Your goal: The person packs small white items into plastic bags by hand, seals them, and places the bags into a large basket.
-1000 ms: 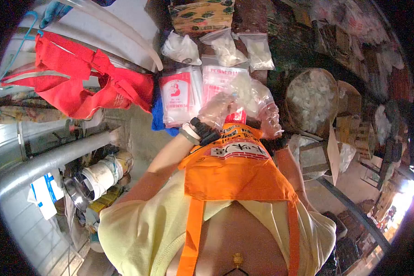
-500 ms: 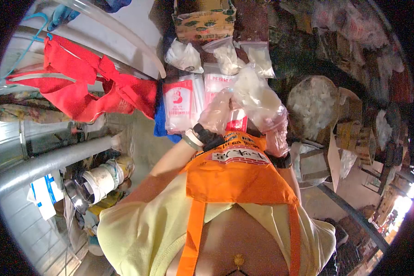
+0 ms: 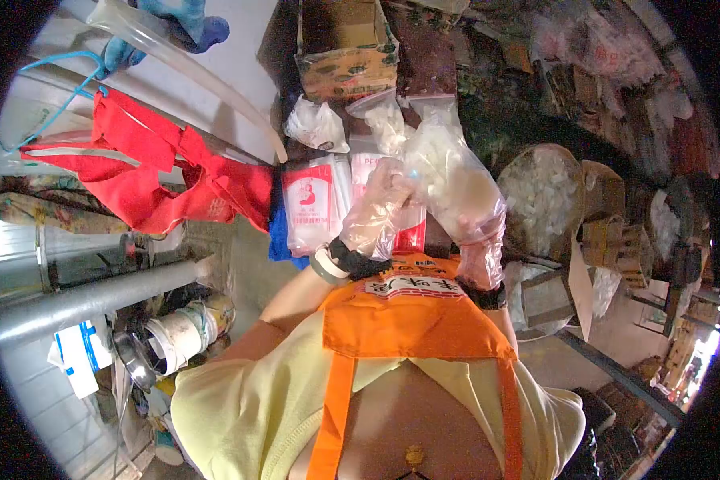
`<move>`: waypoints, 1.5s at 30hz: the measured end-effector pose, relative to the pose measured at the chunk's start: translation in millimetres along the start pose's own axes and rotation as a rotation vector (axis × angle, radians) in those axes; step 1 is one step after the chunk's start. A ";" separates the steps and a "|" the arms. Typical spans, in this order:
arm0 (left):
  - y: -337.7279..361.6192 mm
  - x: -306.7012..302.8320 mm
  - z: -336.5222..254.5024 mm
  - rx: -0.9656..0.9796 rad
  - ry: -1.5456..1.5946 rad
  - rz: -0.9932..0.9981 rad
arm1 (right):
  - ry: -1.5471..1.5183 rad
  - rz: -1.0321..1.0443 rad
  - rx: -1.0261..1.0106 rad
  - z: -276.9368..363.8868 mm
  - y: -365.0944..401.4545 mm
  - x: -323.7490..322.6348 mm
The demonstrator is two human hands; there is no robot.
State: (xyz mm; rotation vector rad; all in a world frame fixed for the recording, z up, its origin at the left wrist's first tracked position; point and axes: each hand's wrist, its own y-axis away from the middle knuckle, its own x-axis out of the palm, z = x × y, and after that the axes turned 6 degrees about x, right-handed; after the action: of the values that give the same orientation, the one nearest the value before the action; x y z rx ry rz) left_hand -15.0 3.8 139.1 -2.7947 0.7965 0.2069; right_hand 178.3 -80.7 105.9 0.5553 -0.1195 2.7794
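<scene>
My left hand [image 3: 376,204], in a clear plastic glove with a black band at the wrist, has its fingers curled together at the near left edge of a clear plastic bag [image 3: 436,152]. My right hand [image 3: 480,232], also under clear plastic, is at the bag's right side. Its fingers are hidden behind or inside the cloudy film. Whitish contents show through the bag. Left of my left hand lie red-and-white printed plastic pouches [image 3: 310,204]. A red printed piece [image 3: 410,228] shows between my hands.
Beyond my hands sit a tied white bag [image 3: 316,126], a small zip bag [image 3: 386,124] and an open cardboard box [image 3: 348,68]. A red cloth [image 3: 168,172] hangs at left. At right stands a round container [image 3: 540,196] lined with plastic.
The clear bag now stretches further away from me and covers the zip bag behind it. My left hand stays near its edge. The whole view has shifted slightly.
</scene>
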 end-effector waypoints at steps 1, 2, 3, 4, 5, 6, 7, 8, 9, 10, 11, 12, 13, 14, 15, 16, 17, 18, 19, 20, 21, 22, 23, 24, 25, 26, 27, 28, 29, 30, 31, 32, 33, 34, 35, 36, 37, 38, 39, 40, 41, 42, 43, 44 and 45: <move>1.1 -0.2 -1.3 0.000 -0.009 -0.004 | 0.012 0.002 -0.004 1.5 -0.7 1.5; 3.3 3.4 -3.1 -0.105 0.171 -0.056 | 0.019 -0.001 -0.004 3.8 -1.5 3.2; 3.5 6.0 -3.5 -0.212 0.352 -0.107 | 0.031 -0.003 -0.002 5.5 -1.8 4.9; 1.9 7.7 -3.4 -0.222 0.335 -0.133 | 0.044 -0.007 0.001 6.1 -2.1 5.7; 1.0 9.5 -3.5 -0.232 0.318 -0.160 | 0.059 -0.009 0.001 6.7 -1.4 6.2; 1.0 10.2 -3.8 -0.241 0.301 -0.188 | 0.073 -0.007 0.000 7.5 -0.8 7.2; 4.2 11.6 1.6 -0.180 0.184 -0.183 | 0.087 -0.008 0.001 7.4 -0.6 7.5; 10.1 13.6 10.3 -0.119 0.067 -0.177 | 0.097 -0.005 0.002 8.4 -0.1 7.7; 10.4 13.0 7.1 -0.058 -0.049 -0.171 | 0.109 -0.009 0.006 8.3 0.2 8.4; 10.4 8.2 3.7 0.145 -0.311 -0.094 | 0.125 -0.008 0.010 9.4 1.0 8.6; 11.8 -0.5 -0.2 0.347 -0.570 -0.013 | 0.135 -0.007 0.015 10.2 2.6 10.0; 11.8 -5.4 -5.1 0.552 -0.827 0.070 | 0.152 -0.007 0.018 11.1 3.3 10.1; 12.6 -4.1 -2.9 0.569 -0.804 0.060 | 0.171 -0.003 0.020 12.3 4.4 10.6; 13.8 -2.3 0.6 0.586 -0.781 0.049 | 0.188 -0.005 0.023 13.7 5.7 11.4; 13.7 -1.5 0.4 0.602 -0.758 0.037 | 0.207 -0.003 0.024 16.2 6.3 12.5; 15.5 -2.0 -1.1 0.578 -0.736 0.057 | 0.229 0.000 0.026 17.7 5.9 14.1; 18.5 -3.7 -3.6 0.556 -0.713 0.080 | 0.249 0.004 0.021 19.9 5.4 16.5; 19.7 -4.9 -6.6 0.535 -0.689 0.103 | 0.268 -0.002 0.019 22.4 3.6 19.1; 19.5 -4.9 -7.3 0.471 -0.568 0.124 | 0.298 -0.006 0.013 23.4 2.2 20.5; 18.8 -5.0 -7.3 0.407 -0.448 0.143 | 0.328 -0.007 0.001 23.4 -0.9 21.5; 17.8 -5.5 -8.0 0.358 -0.383 0.171 | 0.360 -0.008 -0.006 24.4 -2.1 22.7; 16.8 -6.0 -8.7 0.308 -0.319 0.196 | 0.390 -0.010 -0.014 26.3 -3.5 24.6; 14.5 -9.2 -9.4 0.273 -0.310 0.229 | 0.420 -0.011 -0.022 27.2 -4.7 26.0; 13.2 -10.8 -15.2 0.227 -0.291 0.233 | 0.450 -0.009 -0.030 28.8 -6.3 27.3; 11.5 -12.6 -21.8 0.180 -0.271 0.235 | 0.479 -0.008 -0.039 30.1 -8.1 28.5; 11.8 -13.2 -31.0 0.123 -0.241 0.209 | 0.509 -0.008 -0.047 30.8 -10.8 30.1; 12.8 -13.4 -37.4 0.065 -0.210 0.184 | 0.536 -0.005 -0.057 32.8 -12.4 31.4; 16.8 -12.7 -34.6 0.003 -0.155 0.131 | 0.568 -0.006 -0.068 32.1 -17.2 31.9; 21.4 -12.6 -28.2 -0.057 -0.099 0.076 | 0.590 -0.004 -0.077 33.9 -18.5 33.3; 19.9 -13.1 -26.9 -0.068 -0.049 0.014 | 0.616 0.001 -0.087 33.5 -22.7 32.8; 17.9 -13.7 -26.8 -0.075 0.002 -0.049 | 0.641 0.008 -0.090 36.0 -23.2 33.6; 8.3 -15.8 -25.9 -0.033 0.048 -0.118 | 0.664 0.010 -0.100 36.2 -26.6 33.2; 2.1 -17.4 -42.5 -0.086 0.150 -0.197 | 0.683 0.012 -0.105 38.2 -27.8 32.1; -4.0 -18.9 -59.1 -0.132 0.255 -0.282 | 0.701 0.015 -0.110 40.1 -28.0 31.3; -4.3 -16.3 -52.0 -0.173 0.213 -0.223 | 0.721 0.014 -0.115 43.1 -27.3 30.1; -6.3 -14.3 -47.4 -0.213 0.172 -0.163 | 0.740 0.014 -0.118 46.5 -24.0 29.7; -7.6 -13.1 -45.6 -0.255 0.131 -0.104 | 0.759 0.015 -0.120 49.0 -20.0 29.3; -7.9 -13.5 -46.4 -0.152 0.092 0.017 | 0.792 0.013 -0.132 47.8 -16.8 28.2; -7.8 -10.6 -49.7 -0.169 0.028 0.026 | 0.812 0.008 -0.138 49.0 -12.4 29.5; -6.2 -4.8 -52.1 -0.186 -0.035 0.035 | 0.841 0.004 -0.148 48.0 -9.9 29.4; -5.7 -2.1 -55.7 -0.204 -0.099 0.044 | 0.880 0.001 -0.161 47.3 -6.4 30.7; -12.5 -12.0 -87.9 -0.395 -0.001 0.136 | 0.919 -0.003 -0.176 45.7 -4.5 31.5; -10.3 -12.3 -81.5 -0.319 -0.054 0.144 | 0.958 -0.010 -0.189 43.4 -3.3 32.0; -6.5 -11.2 -67.3 -0.242 -0.107 0.153 | 1.004 -0.014 -0.208 41.0 -3.1 32.1; -3.0 -8.7 -53.5 -0.113 -0.178 0.124 | 1.049 -0.018 -0.220 38.9 -2.4 32.1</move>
State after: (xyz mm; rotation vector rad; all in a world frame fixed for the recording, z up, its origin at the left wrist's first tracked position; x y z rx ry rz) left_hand -16.9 -3.0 193.0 -2.7808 0.9414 0.5298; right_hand 164.9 -74.9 154.2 -0.9418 -0.1688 2.6095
